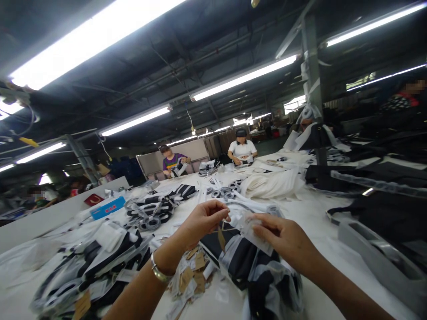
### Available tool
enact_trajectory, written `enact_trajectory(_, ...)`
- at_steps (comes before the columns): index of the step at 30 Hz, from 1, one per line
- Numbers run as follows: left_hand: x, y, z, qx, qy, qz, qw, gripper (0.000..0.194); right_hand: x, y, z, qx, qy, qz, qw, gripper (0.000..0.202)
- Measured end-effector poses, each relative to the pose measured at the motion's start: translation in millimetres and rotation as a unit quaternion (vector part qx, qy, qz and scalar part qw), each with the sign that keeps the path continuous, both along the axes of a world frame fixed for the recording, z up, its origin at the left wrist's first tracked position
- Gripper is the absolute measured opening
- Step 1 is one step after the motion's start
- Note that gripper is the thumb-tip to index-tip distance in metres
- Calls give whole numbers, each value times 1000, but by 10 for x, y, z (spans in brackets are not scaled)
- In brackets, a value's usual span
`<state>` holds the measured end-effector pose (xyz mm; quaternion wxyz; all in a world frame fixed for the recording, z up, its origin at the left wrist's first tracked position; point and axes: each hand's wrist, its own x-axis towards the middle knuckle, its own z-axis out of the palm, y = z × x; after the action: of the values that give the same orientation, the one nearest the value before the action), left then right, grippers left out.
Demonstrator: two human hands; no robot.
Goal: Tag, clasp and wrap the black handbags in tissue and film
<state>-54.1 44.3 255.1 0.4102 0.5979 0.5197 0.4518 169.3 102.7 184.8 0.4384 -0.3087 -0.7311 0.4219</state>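
Note:
My left hand (208, 218) is closed in a pinch, a metal bangle on its wrist. A brown paper tag (221, 239) hangs just below its fingertips, seemingly by a thin string. Between the thumb and fingers of my right hand (287, 238) is a small translucent plastic bag (255, 233). Under both hands lies a black bag (238, 262) with pale, partly see-through wrapping. Left of it, a loose heap of brown tags and small white packets (193, 275) rests on the white table.
Wrapped black goods (100, 266) are piled at the left, with more (153, 206) behind. A blue box (107, 208) stands farther back. White fabric (271, 183) lies beyond my hands. Black pieces and a grey holder (376, 258) occupy the right. Two co-workers sit across the table.

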Motion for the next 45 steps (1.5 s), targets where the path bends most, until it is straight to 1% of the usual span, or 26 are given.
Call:
enact_trajectory(2,32,16,-27,5,4,10,1000,46,43,-10,22,-15,9,-5,1000,46)
enact_trajectory(4,63,24,-54,6,10,10,1000,50,81,-25,56,-66,44,18,997,59)
enact_trajectory(6,87,25,-91,15,20,-2,1000,46,119,-45,88,-121,87,51,987,69)
enact_trajectory(8,108,24,-143,52,51,-26,997,38,157,-67,108,-158,118,72,978,74)
enact_trajectory(11,154,28,-243,123,139,-56,981,35,201,-95,108,-179,145,89,969,73)
enact_trajectory(12,173,34,-278,143,176,-49,973,35,212,-100,101,-184,152,92,967,71)
enact_trajectory(14,207,57,-340,173,237,-10,956,27,231,-99,76,-194,167,97,962,67)
enact_trajectory(16,227,88,-380,194,265,22,944,14,249,-83,36,-210,181,106,955,59)
enact_trajectory(17,230,103,-389,201,264,25,943,12,260,-70,10,-223,185,112,951,55)
enact_trajectory(20,226,124,-362,215,244,1,946,14,298,-28,-81,-274,186,128,935,44)
enact_trajectory(23,243,114,-283,218,202,-4,955,17,335,-18,-168,-299,163,147,929,48)
enact_trajectory(26,311,92,-207,154,110,-44,981,25,357,-50,-231,-277,131,170,937,56)
enact_trajectory(28,374,76,-178,101,66,-73,990,32,363,-77,-260,-254,109,175,945,57)
enact_trajectory(31,464,52,-160,62,37,-83,994,39,368,-113,-285,-201,75,153,965,58)
enact_trajectory(34,528,30,-140,19,-51,-84,995,37,380,-149,-277,-148,53,131,979,48)
enact_trajectory(35,543,24,-131,3,-87,-83,993,35,388,-162,-271,-143,53,130,980,45)
enact_trajectory(37,569,11,-111,-19,-139,-79,987,33,406,-185,-263,-164,76,133,974,43)
enact_trajectory(39,587,-1,-95,-26,-158,-78,984,33,427,-203,-276,-227,133,147,954,47)
enact_trajectory(40,594,-6,-90,-24,-161,-78,984,33,437,-210,-290,-269,168,162,934,49)
enact_trajectory(43,605,-14,-82,-28,-177,-85,980,28,463,-226,-349,-391,270,218,853,51)
enact_trajectory(45,612,-12,-72,-37,-182,-92,978,24,473,-232,-387,-446,319,242,801,51)
